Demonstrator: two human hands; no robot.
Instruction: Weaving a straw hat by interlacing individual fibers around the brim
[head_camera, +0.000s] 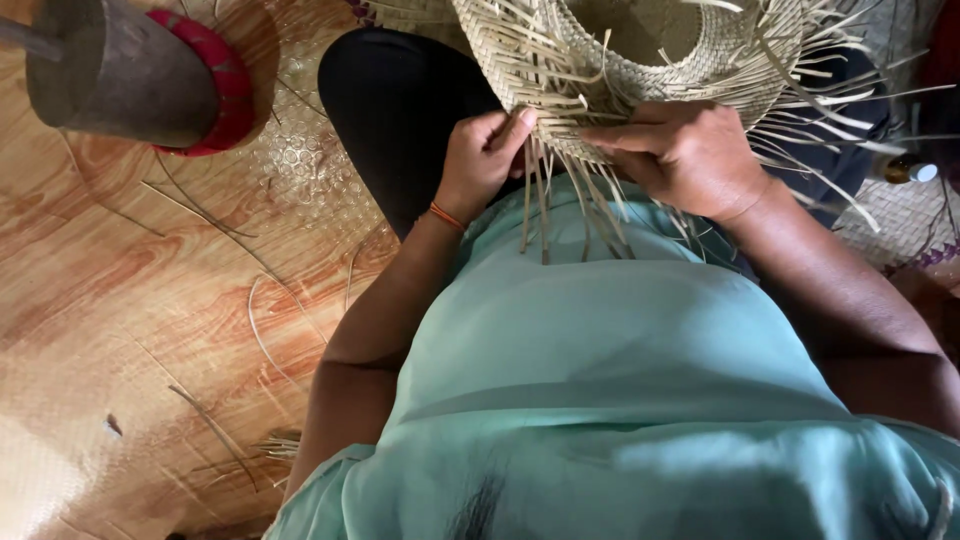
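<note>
A half-woven straw hat (640, 50) rests on my lap, brim edge toward me, with several loose pale strips (560, 200) hanging from it. My left hand (482, 160), an orange thread at its wrist, pinches strips at the brim's near edge. Just to its right, my right hand (690, 155) grips the brim and holds a strip flat across it. Both hands touch the weave, a few centimetres apart.
A dark grey cylindrical block (120, 70) stands on a red round base (225, 85) at the upper left. Stray straw strips (210, 215) lie on the wood-pattern floor. A woven mat (900, 215) and a small bottle (905, 170) sit at the right.
</note>
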